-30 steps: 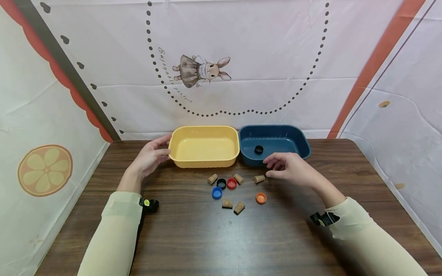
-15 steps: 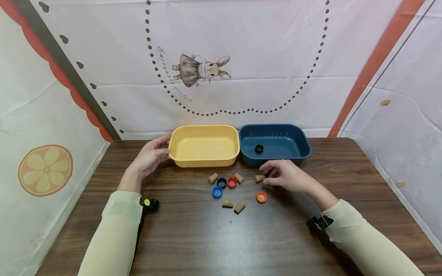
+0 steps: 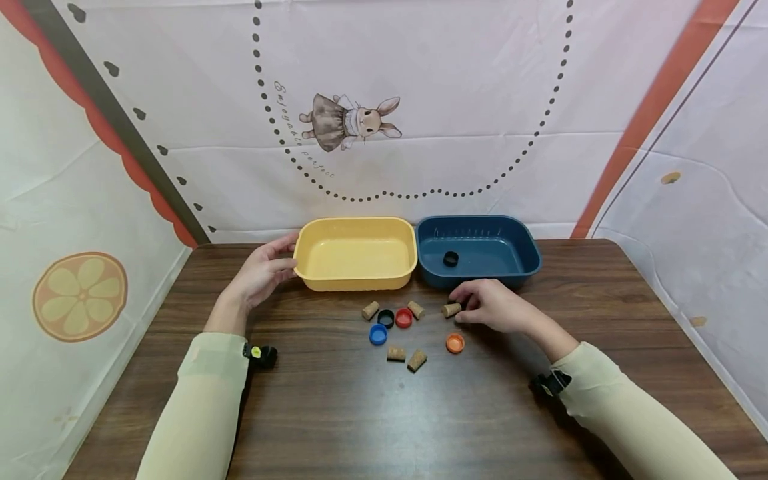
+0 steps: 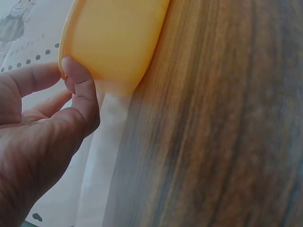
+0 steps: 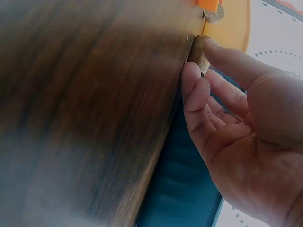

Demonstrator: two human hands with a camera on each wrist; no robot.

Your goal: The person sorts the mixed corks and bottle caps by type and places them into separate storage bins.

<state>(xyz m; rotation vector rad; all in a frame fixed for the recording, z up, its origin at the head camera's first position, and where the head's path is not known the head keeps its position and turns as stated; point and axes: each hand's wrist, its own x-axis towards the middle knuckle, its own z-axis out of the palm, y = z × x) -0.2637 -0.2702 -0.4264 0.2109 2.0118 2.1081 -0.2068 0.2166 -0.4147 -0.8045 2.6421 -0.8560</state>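
Observation:
My right hand (image 3: 462, 308) lies on the brown table just in front of the blue tray (image 3: 533, 256). Its thumb and forefinger pinch the end of a small cork (image 3: 450, 310) that lies on the wood. The right wrist view shows the right hand (image 5: 199, 60) with its thumb on top of the cork (image 5: 197, 47) and the forefinger at its side. My left hand (image 3: 285, 256) rests with relaxed fingers against the left end of the yellow tray (image 3: 357, 222). In the left wrist view the thumb (image 4: 78, 78) touches the outer wall of the yellow tray (image 4: 118, 33).
Several more corks (image 3: 370, 310) and bottle caps lie loose in front of the trays: black (image 3: 385, 319), red (image 3: 403, 318), blue (image 3: 378, 334), orange (image 3: 455, 343). One black cap (image 3: 451, 259) sits inside the blue tray. Cloth walls close in the table's back and sides.
My right hand has dropped from in front of the blue tray down and left to the cork, and its thumb and forefinger have closed on it. The left hand has stayed put.

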